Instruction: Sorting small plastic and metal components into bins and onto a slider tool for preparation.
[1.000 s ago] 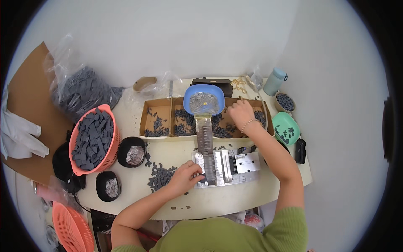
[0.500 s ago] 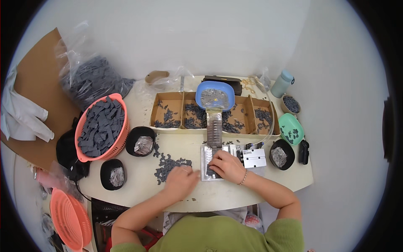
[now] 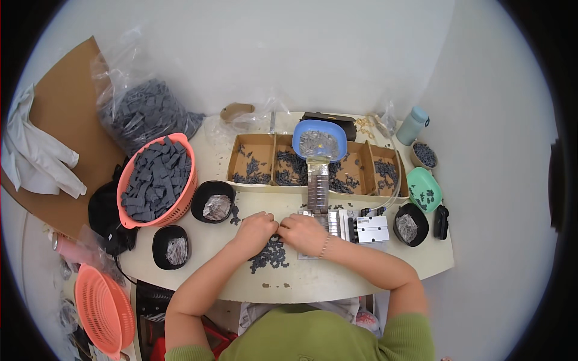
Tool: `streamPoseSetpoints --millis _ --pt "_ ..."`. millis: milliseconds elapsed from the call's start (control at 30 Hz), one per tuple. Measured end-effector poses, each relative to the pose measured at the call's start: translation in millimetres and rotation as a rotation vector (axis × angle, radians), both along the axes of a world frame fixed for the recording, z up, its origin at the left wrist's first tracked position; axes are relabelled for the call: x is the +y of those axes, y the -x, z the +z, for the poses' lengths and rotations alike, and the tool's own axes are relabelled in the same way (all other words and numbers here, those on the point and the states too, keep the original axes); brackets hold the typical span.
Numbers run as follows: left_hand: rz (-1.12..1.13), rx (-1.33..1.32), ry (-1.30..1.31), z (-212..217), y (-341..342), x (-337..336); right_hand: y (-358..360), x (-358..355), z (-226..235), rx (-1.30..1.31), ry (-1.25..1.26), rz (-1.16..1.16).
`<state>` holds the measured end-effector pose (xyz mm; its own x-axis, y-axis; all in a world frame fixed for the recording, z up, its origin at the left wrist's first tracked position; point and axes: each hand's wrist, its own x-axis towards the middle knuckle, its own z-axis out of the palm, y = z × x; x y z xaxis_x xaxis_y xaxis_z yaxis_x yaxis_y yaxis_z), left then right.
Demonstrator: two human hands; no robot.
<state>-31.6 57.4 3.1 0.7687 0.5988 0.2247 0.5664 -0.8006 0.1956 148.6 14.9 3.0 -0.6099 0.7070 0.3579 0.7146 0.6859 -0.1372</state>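
Observation:
My left hand (image 3: 257, 233) and my right hand (image 3: 304, 233) meet over a pile of small dark grey parts (image 3: 270, 256), fingertips almost touching. The fingers of both are bent and closed; whatever lies between them is hidden. Right behind my right hand stands a metal fixture (image 3: 335, 224), partly covered by that hand and wrist. A clear upright chute (image 3: 318, 188) rises from the fixture to a blue tray (image 3: 320, 123) holding thin silvery pieces.
Behind is a divided cardboard box (image 3: 251, 147) of grey parts. Black bowls (image 3: 199, 218) (image 3: 156, 248) (image 3: 423, 237) flank the work. A coral basket (image 3: 187, 195) of grey pieces stands left; a green bowl (image 3: 438, 202) and blue bottle (image 3: 411, 127) are right. An air cylinder block (image 3: 372, 230) adjoins the fixture.
My right hand has left the fixture and moved left to the pile. My left hand has shifted slightly away from me, meeting it there. The whole view has shifted a little.

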Motion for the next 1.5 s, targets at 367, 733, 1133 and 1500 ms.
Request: streamPoseSetpoints --millis 367,733,1133,1500 --pt "0.056 -0.305 0.111 -0.1 2.3 4.8 -47.0 -0.2 26.7 0.332 0.197 -0.127" --pt "-0.254 -0.253 -0.164 -10.4 -54.1 -40.0 -64.2 -29.2 10.6 0.591 0.415 -0.379" --pt "-0.239 -0.329 -0.122 -4.0 -17.0 -43.8 -56.9 -28.0 0.1 0.512 0.284 -0.331" --pt "0.107 -0.475 -0.009 8.0 29.6 -22.5 -51.2 -28.6 1.0 0.461 0.204 -0.331"
